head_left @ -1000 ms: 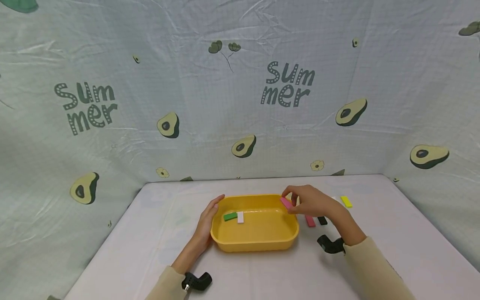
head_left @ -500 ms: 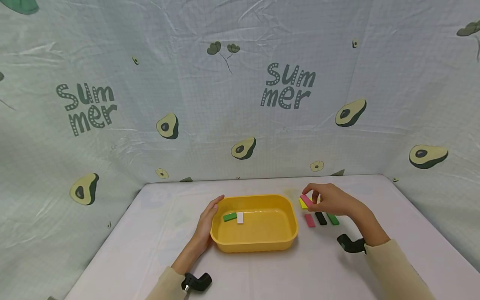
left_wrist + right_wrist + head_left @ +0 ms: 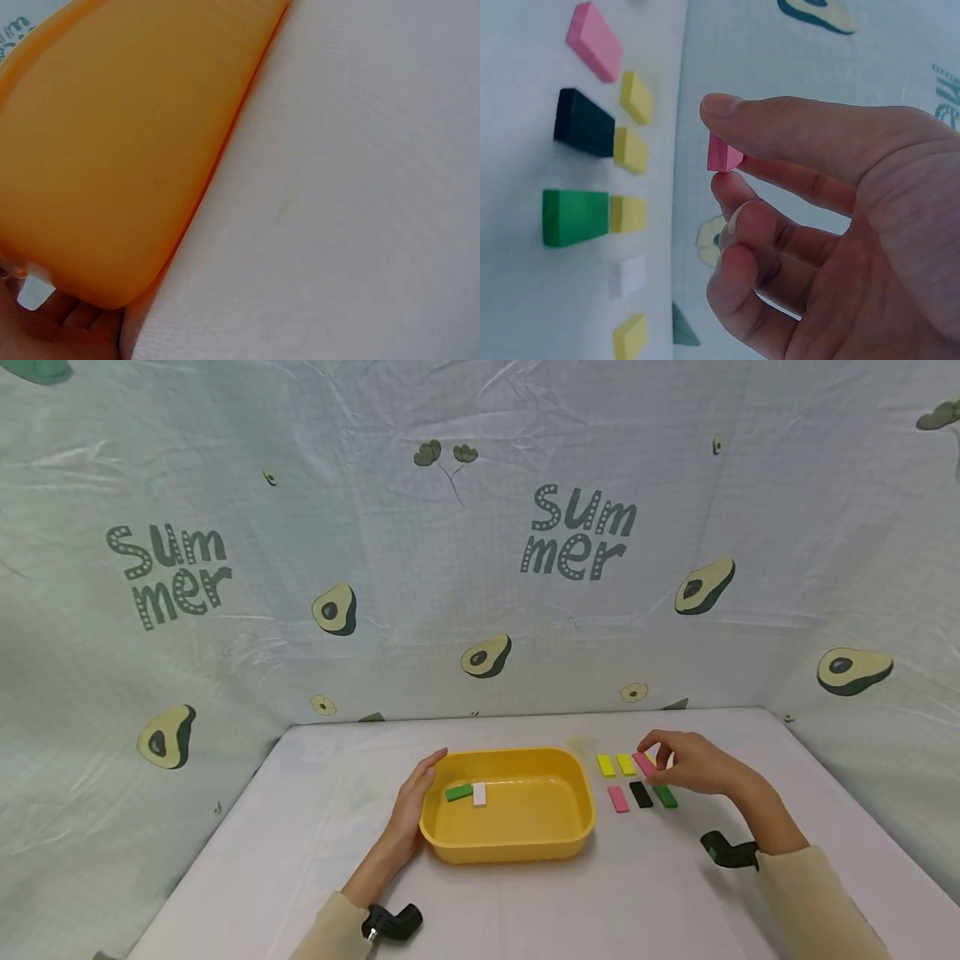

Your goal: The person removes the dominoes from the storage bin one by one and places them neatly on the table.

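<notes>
My right hand (image 3: 693, 764) pinches a small pink rectangular block (image 3: 721, 154) between thumb and fingertip, raised over the rows of blocks right of the tray. My left hand (image 3: 408, 806) rests along the left side of a yellow plastic tray (image 3: 510, 853), its fingers lying against the outer wall; the left wrist view shows them partly hidden by the tray (image 3: 127, 150). Inside the tray lie a green block (image 3: 459, 792) and a white block (image 3: 479, 794), end to side.
In the front row lie another pink block (image 3: 618, 799), a black block (image 3: 641, 794) and a green block (image 3: 665, 796). Behind them are several yellow blocks (image 3: 634, 97) and a white block (image 3: 628, 275). A printed cloth (image 3: 405, 568) hangs behind the table.
My right hand has moved right with the pink block, from the tray's right rim to above the block rows, uncovering two yellow blocks. My left hand and the tray stay put.
</notes>
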### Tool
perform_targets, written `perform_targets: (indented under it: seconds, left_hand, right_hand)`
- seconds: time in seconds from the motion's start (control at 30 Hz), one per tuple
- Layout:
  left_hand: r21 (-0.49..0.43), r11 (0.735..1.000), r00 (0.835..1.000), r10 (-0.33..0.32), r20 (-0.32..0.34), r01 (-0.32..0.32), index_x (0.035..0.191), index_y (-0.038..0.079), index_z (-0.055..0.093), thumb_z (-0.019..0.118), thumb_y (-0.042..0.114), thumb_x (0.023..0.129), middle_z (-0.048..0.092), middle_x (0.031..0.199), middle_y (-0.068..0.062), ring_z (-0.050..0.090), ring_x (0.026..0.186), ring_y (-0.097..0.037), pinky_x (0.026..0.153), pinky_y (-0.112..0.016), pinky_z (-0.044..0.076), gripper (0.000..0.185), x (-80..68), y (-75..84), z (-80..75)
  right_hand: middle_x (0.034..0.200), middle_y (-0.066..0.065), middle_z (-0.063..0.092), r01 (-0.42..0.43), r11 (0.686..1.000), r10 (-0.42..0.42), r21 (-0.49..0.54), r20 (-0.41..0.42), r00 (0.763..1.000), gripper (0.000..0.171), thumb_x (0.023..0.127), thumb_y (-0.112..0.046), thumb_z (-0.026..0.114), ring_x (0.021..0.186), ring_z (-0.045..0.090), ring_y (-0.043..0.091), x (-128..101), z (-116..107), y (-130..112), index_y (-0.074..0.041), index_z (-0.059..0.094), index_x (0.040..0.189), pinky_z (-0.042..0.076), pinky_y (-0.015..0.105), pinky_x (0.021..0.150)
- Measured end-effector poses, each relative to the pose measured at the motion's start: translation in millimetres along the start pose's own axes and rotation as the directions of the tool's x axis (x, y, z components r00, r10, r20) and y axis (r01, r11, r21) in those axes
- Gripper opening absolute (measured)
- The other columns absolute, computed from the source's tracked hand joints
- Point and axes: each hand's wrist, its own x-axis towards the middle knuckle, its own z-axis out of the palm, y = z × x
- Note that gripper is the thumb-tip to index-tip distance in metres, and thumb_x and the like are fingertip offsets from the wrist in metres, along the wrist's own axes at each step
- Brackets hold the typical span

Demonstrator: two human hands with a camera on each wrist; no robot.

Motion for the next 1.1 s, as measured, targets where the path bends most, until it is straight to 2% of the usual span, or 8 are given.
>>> perform_targets:
  seconds: [0.47,0.87,1.1]
  left_hand:
    - [-0.002,1.000,1.000,-0.003,0.006,0.003,0.159,0.011,0.038,0.030,0.030,0.114,0.031,0.169,-0.013,0.024,0.159,-0.034,0.131,-0.055,0.017,0.050,1.6,0.2,0.3]
    - [-0.002,1.000,1.000,-0.014,0.005,0.014,0.159,0.012,0.038,0.029,0.028,0.114,0.030,0.170,-0.012,0.024,0.159,-0.034,0.131,-0.054,0.016,0.049,-1.0,0.4,-2.6]
    - [-0.014,1.000,1.000,-0.015,0.007,0.015,0.159,0.011,0.038,0.029,0.028,0.114,0.031,0.169,-0.013,0.025,0.158,-0.033,0.131,-0.054,0.017,0.049,-3.8,1.1,-3.6]
  right_hand:
    - [0.093,0.007,0.058,-0.093,0.990,0.087,0.106,0.060,0.994,0.048,0.089,-0.018,0.078,0.077,0.055,0.021,-9,-8,31,0.000,0.058,0.128,0.054,0.034,0.067]
    - [0.094,0.010,0.059,-0.191,0.976,0.179,0.104,0.113,0.977,0.045,0.087,-0.014,0.075,0.073,0.055,0.021,-15,-4,53,-0.001,0.057,0.127,0.052,0.031,0.064]
    - [0.088,0.008,0.057,-0.222,0.969,0.206,0.106,0.139,0.969,0.047,0.086,-0.018,0.080,0.073,0.054,0.021,-19,1,57,-0.003,0.059,0.125,0.051,0.031,0.065]
